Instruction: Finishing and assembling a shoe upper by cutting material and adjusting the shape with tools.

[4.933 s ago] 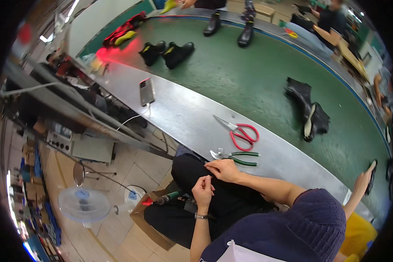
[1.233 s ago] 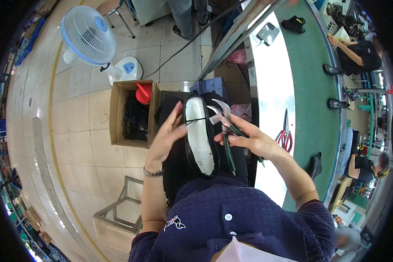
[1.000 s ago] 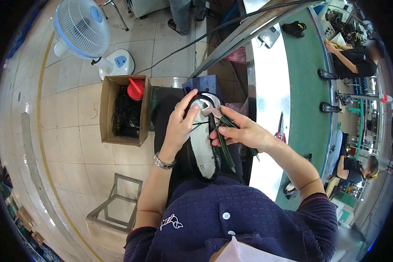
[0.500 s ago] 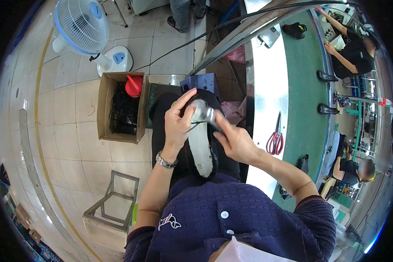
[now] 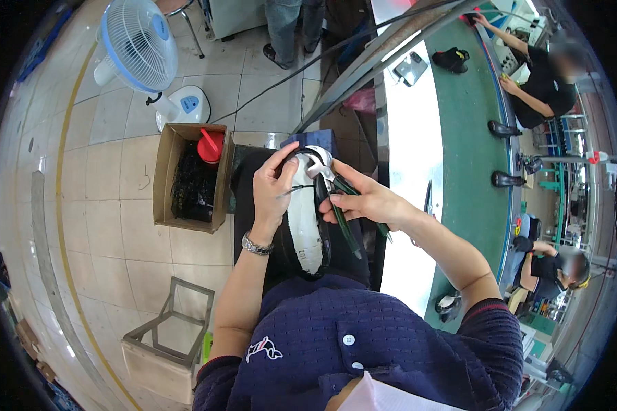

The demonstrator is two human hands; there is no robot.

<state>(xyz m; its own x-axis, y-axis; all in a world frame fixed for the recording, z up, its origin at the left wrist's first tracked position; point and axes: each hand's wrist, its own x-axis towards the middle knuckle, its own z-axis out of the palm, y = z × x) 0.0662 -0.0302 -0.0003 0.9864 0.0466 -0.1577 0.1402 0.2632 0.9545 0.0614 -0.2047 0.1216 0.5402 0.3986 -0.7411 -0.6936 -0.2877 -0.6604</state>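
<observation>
From my distant post I judged that the green-handled metal pincers might skid and gouge the long black shoe with the white underside, were the steadying grip to slacken. The shoe lay on the lap between the hands: the left hand clasped its far end; the right hand gripped the pincers, whose jaws apparently met its rim.

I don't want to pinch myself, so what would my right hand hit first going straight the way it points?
Likely the shoe: your right hand, holding the pliers, points at its far half, with your left hand on the other side. Depth is hard to judge.
</observation>
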